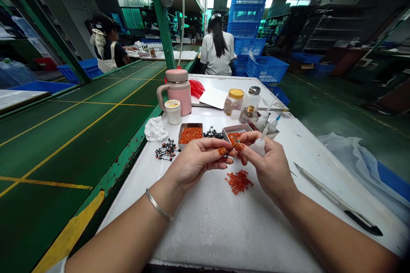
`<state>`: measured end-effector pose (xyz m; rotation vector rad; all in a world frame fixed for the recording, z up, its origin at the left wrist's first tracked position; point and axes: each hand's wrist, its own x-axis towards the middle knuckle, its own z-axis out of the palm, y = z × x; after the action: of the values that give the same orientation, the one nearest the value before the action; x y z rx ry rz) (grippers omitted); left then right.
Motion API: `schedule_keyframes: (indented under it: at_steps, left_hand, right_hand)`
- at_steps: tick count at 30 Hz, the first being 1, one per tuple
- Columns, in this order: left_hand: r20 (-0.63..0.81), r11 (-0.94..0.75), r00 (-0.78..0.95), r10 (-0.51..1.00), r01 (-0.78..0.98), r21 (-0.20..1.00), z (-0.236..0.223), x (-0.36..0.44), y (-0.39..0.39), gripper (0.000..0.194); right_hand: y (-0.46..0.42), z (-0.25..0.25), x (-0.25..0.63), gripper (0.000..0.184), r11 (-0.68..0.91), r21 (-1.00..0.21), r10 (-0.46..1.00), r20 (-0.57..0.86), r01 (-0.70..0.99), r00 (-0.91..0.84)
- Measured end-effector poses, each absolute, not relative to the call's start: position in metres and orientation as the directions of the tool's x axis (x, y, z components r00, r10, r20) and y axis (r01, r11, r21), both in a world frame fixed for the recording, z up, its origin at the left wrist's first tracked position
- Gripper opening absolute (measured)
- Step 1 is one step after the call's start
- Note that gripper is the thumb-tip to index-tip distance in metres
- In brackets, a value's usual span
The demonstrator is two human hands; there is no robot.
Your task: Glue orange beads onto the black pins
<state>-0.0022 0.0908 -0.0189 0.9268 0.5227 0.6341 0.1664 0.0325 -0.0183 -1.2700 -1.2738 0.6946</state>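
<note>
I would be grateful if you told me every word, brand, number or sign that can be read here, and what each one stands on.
No text can be read in this view.
White tub: yellowish print on its lid, too small and blurred to read.
Pink flask: no legible lettering.
Craft knife: no legible lettering.

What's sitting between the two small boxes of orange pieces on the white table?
A small heap of black parts lies between the left box and the right box, as the head view shows.
</note>
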Motion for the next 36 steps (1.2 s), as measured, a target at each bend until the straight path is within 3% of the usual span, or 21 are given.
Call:
schedule_keyframes:
  at_steps: [14, 24, 36]
  left_hand:
    - [-0.159, 0.486, 0.716, 0.680, -0.277, 0.829, -0.0175, -0.0017, 0.0924, 0.023]
    - [-0.153, 0.504, 0.698, 0.700, -0.331, 0.798, -0.0160, -0.0016, 0.0931, 0.021]
    - [-0.159, 0.525, 0.660, 0.734, -0.402, 0.750, -0.0162, -0.0019, 0.0926, 0.014]
  right_hand:
    - [0.0309, -0.0187, 0.1632, 0.022, 0.300, -0.936, 0.903, 0.341, 0.187, 0.260]
    - [0.0301, -0.0176, 0.1655, 0.019, 0.319, -0.898, 0.886, 0.396, 0.303, 0.240]
    - [0.0280, -0.0188, 0.1640, 0.016, 0.352, -0.890, 0.877, 0.421, 0.289, 0.230]
